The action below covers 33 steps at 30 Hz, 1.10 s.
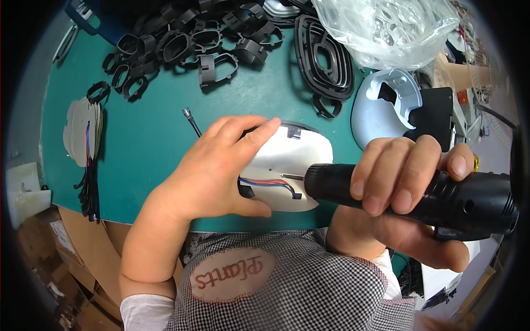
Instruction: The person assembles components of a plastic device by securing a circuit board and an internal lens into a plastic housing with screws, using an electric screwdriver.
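Note:
A rounded white plate (290, 151) with a black rim piece at its far edge lies on the table in front of me. Red, blue and black wires (270, 182) run across its face to a small dark slot. My left hand (207, 174) grips the plate's left side, thumb at the near edge and fingers at the far edge. In my right hand (406, 185) is a black electric screwdriver (469, 201), held almost level. Its thin bit reaches over the plate near a small hole; whether the tip touches is unclear. A black cable plug (190, 117) sticks out beyond my left wrist.
Black plastic ring frames (218, 70) are heaped at the back. Nested black oval rims (326, 60), a clear bag (386, 30) of transparent parts and a pale blue housing (378, 118) stand back right. Stacked white plates (83, 132) with wires lie far left.

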{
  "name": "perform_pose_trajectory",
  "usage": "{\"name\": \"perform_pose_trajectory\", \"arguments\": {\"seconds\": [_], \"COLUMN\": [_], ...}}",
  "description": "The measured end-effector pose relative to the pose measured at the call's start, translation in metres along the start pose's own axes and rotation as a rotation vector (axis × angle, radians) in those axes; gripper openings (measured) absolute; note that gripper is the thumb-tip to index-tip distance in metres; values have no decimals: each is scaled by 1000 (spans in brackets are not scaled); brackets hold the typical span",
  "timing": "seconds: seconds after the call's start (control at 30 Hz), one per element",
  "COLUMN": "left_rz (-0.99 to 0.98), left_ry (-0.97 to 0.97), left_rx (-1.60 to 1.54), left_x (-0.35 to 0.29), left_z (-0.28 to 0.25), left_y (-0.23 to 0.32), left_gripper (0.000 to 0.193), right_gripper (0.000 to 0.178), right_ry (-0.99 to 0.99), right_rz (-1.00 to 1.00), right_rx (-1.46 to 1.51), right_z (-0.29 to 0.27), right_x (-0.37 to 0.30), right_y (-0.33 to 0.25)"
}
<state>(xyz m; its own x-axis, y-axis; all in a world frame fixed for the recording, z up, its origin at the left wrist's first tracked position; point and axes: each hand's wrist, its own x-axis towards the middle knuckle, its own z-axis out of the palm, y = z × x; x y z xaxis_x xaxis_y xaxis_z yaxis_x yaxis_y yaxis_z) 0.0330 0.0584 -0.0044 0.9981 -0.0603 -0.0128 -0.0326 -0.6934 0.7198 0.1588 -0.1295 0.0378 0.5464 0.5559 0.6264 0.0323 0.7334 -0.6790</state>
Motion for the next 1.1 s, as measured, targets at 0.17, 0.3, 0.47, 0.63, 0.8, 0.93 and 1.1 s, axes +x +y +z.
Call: {"name": "perform_pose_trajectory", "arguments": {"seconds": [0.17, 0.3, 0.47, 0.63, 0.8, 0.93, 1.1], "left_rz": [0, 2, 17, 32, 32, 20, -16], "left_ry": [-45, -34, -15, -18, -15, -18, -26], "left_rx": [-46, -29, -3, -4, -4, -28, -46], "left_x": [7, 4, 4, 4, 4, 4, 4], "left_z": [1, 0, 3, 3, 4, 3, -1], "left_y": [-3, -4, -3, -3, -3, -5, -4], "left_gripper": [115, 112, 109, 109, 109, 108, 107], "right_gripper": [78, 80, 80, 80, 80, 79, 72], "right_ry": [-30, -35, 146, 126, 192, 135, 108], "right_rz": [-46, -69, -37, -69, -44, -58, -31], "right_rx": [-29, -8, -40, 0, -5, -13, -108], "right_z": [-8, -7, 7, 7, 9, 6, 19], "right_x": [-1, 0, -6, -6, -7, -7, -3], "right_y": [0, 6, 5, 11, 11, 19, 21]}}
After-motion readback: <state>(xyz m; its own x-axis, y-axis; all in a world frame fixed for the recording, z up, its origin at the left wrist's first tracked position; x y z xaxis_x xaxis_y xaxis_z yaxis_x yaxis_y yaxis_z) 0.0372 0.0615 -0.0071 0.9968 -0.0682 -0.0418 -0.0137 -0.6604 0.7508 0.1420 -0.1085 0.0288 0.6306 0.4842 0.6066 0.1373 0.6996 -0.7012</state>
